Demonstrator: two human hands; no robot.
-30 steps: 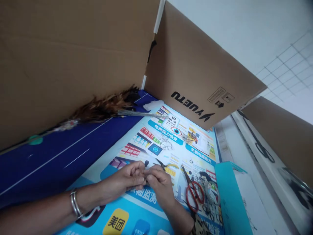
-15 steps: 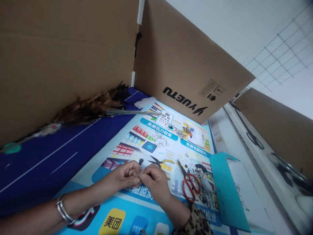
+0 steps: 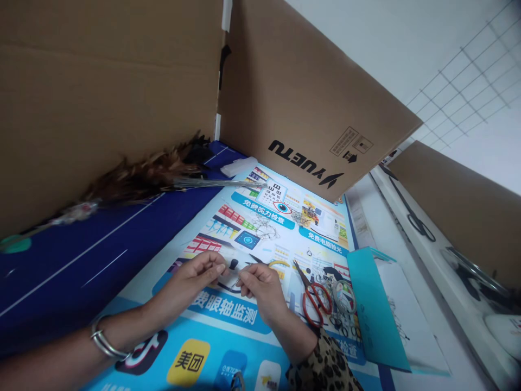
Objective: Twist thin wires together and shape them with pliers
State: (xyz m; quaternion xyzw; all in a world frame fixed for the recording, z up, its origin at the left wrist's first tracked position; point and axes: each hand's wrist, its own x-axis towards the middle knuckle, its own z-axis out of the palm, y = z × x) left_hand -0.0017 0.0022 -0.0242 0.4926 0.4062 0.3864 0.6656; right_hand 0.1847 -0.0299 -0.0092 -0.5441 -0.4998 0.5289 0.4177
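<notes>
In the upper middle of the frame, the cardboard wall (image 3: 293, 108) reads YUETU upside down; the poster (image 3: 228, 347) under your hands shows 美团 and 眼轴监测. At lower centre your left hand (image 3: 193, 279) and right hand (image 3: 260, 285) each pinch an end of a thin dark strand (image 3: 230, 282) stretched between them, with red scissors (image 3: 313, 296) just to the right
</notes>
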